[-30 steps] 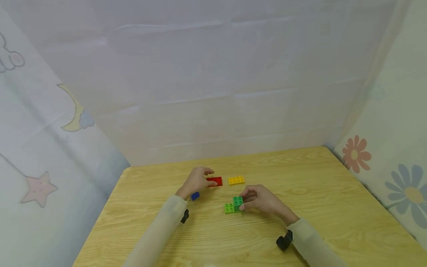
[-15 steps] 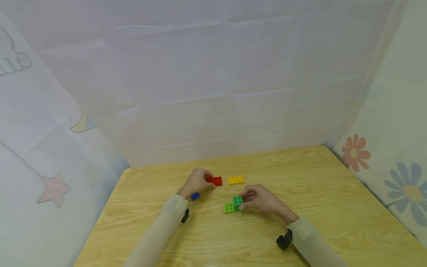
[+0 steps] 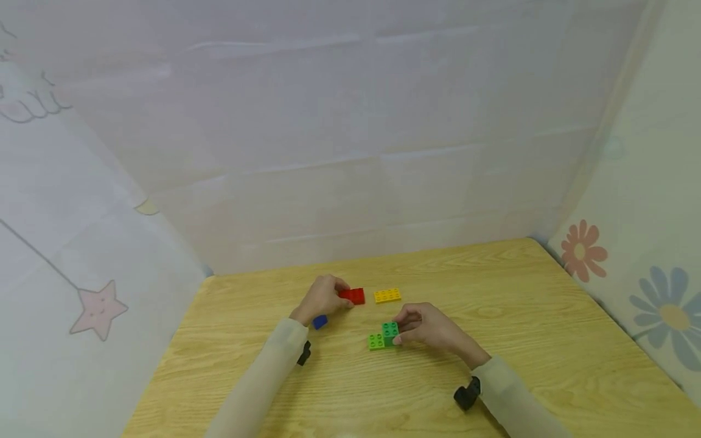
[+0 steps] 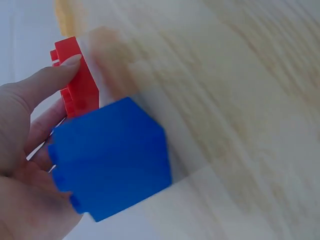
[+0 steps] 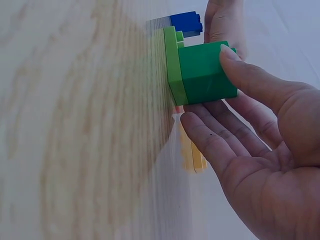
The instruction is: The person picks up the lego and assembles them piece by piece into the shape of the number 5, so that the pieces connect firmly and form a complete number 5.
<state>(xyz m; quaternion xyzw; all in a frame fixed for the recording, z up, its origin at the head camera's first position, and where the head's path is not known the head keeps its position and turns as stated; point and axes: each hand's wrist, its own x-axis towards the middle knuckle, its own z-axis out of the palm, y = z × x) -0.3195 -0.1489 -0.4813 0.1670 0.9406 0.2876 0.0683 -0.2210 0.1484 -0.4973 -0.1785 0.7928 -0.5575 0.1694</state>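
Note:
My left hand pinches the left end of a red toy building brick between thumb and fingers. In the left wrist view the thumb lies along the side of the red brick; I cannot tell whether it is off the table. A blue brick stands close below that hand and looms large in the left wrist view. My right hand grips a green brick, thumb on one side and fingers on the other. The green brick sits on the right part of a flat lime-green brick.
A flat yellow brick lies right of the red one, towards the back of the wooden table. Pale cloth with flower, star and moon drawings hangs behind the table and at both sides. Small black cameras are worn on the wrists.
The left thumb and fingers have closed in on the red brick's end. My right hand stays on the green brick without visible movement. The head view has shifted slightly.

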